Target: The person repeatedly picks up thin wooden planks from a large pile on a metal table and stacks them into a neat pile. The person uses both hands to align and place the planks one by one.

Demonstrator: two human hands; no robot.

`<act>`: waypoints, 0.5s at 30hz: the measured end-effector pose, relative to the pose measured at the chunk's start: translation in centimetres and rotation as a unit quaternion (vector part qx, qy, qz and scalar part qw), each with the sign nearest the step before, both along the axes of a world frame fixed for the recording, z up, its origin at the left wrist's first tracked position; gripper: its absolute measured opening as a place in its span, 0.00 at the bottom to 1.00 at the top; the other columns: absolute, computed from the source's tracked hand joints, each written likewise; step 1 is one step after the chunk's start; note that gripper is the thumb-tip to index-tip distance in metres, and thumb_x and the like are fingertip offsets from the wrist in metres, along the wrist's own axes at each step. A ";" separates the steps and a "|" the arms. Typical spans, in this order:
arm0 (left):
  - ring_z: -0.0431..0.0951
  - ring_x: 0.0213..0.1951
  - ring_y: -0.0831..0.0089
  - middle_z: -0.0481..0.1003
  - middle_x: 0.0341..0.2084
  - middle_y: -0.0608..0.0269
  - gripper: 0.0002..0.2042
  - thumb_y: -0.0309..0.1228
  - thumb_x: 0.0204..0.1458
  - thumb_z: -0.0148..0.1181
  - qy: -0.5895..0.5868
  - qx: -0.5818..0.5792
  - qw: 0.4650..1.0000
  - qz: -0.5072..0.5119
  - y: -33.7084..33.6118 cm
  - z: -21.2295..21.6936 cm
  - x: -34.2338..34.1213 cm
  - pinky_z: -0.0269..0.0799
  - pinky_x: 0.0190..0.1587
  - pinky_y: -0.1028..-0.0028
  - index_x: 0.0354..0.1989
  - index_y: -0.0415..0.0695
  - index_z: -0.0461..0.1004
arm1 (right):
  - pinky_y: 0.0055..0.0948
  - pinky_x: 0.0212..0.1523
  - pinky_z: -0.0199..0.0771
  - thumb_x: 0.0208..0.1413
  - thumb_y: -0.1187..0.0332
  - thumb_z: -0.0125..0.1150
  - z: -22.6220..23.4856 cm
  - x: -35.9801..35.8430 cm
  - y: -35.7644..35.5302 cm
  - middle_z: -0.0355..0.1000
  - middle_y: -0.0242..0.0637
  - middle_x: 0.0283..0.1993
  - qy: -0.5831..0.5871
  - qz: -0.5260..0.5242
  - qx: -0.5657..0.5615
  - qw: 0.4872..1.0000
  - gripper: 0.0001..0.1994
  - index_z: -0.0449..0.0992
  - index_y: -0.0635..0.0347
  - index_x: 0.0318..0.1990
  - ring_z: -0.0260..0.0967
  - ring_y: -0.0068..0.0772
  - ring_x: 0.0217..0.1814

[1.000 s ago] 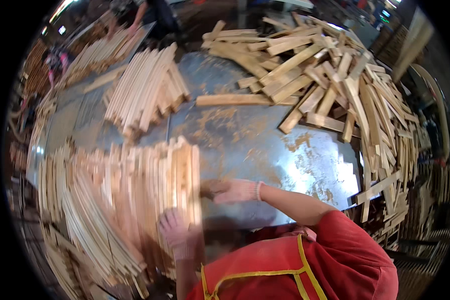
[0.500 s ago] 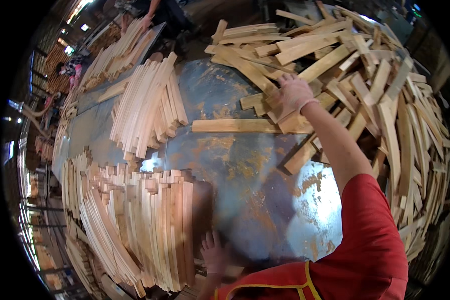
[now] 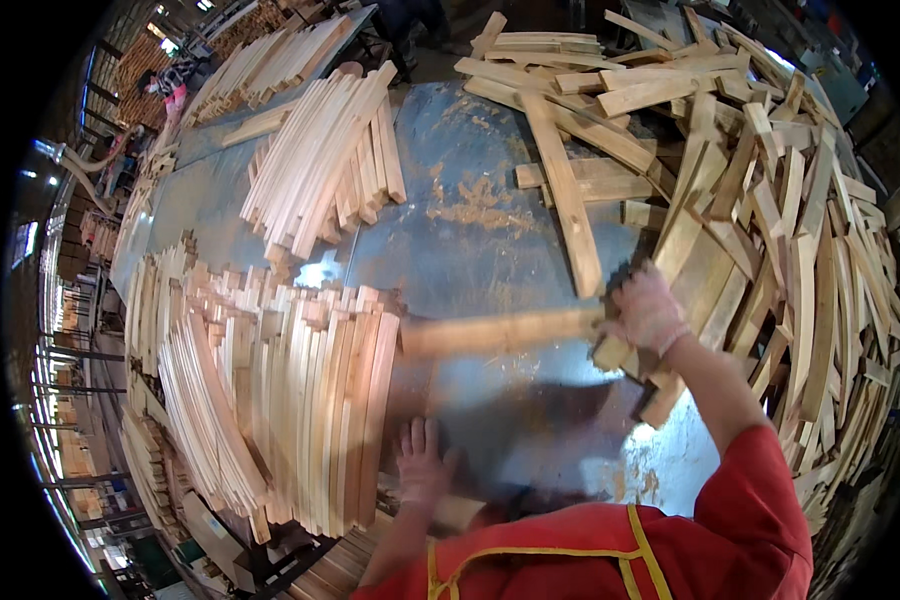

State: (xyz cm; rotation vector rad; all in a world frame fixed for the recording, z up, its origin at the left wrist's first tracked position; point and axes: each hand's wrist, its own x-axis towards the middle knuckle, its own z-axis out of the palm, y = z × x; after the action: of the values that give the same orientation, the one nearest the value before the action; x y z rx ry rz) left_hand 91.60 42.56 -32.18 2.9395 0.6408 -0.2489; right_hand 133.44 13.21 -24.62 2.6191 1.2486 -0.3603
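Note:
My right hand is closed around the right end of a wooden slat, which lies crosswise over the metal tabletop and is smeared by motion. Short ends of other slats show just below that hand, and I cannot tell whether it grips them too. At the near edge of the table my left hand rests with fingers spread and nothing in it. Close beside it stands a neat stack of pale slats. A loose slat slants down from the pile towards my right hand.
A big jumbled heap of slats covers the right side of the metal table. Another sorted bundle lies at the far left, with more slats behind it. Part of a person shows at the far edge.
My right hand has come back from the heap towards me, drawing the crosswise slat nearer. One slat now slants steeply on the tabletop. My left hand shows more fully; the view has shifted.

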 end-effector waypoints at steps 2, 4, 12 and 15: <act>0.57 0.74 0.41 0.63 0.71 0.50 0.37 0.52 0.56 0.65 -0.043 -0.005 0.999 -0.008 -0.1 0.4 0.1 0.50 0.75 0.39 0.72 0.47 0.64 | 0.45 0.78 0.50 0.58 0.26 0.51 -0.6 -5.5 -2.1 0.82 0.41 0.48 0.006 0.022 -0.045 0.999 0.39 0.85 0.55 0.50 0.74 0.44 0.59; 0.57 0.74 0.43 0.64 0.70 0.51 0.36 0.52 0.56 0.66 -0.093 0.013 0.995 -0.036 0.7 -0.8 -0.2 0.50 0.75 0.40 0.70 0.47 0.66 | 0.45 0.81 0.45 0.57 0.25 0.51 -0.7 -10.2 -2.9 0.82 0.41 0.49 0.030 0.021 -0.099 0.994 0.41 0.83 0.56 0.55 0.73 0.45 0.60; 0.60 0.73 0.48 0.64 0.71 0.52 0.37 0.54 0.55 0.65 -0.064 -0.076 0.989 -0.108 5.2 1.4 -1.1 0.53 0.75 0.48 0.71 0.49 0.67 | 0.46 0.67 0.66 0.51 0.44 0.72 -1.5 -20.4 5.1 0.70 0.43 0.65 0.026 -0.035 -0.019 0.999 0.43 0.64 0.55 0.71 0.68 0.47 0.68; 0.59 0.74 0.52 0.62 0.72 0.54 0.38 0.54 0.56 0.64 -0.040 -0.104 0.991 -0.073 5.0 3.0 -2.9 0.55 0.74 0.53 0.73 0.50 0.66 | 0.45 0.62 0.70 0.53 0.45 0.72 0.1 -19.5 6.8 0.73 0.45 0.60 0.089 -0.083 0.018 0.992 0.39 0.68 0.53 0.69 0.72 0.49 0.62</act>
State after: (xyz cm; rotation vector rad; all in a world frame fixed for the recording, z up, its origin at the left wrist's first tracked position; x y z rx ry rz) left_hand 88.70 47.57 -29.22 2.7811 0.3645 -0.1962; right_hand 113.90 20.03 -24.49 2.7803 1.0986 -0.6172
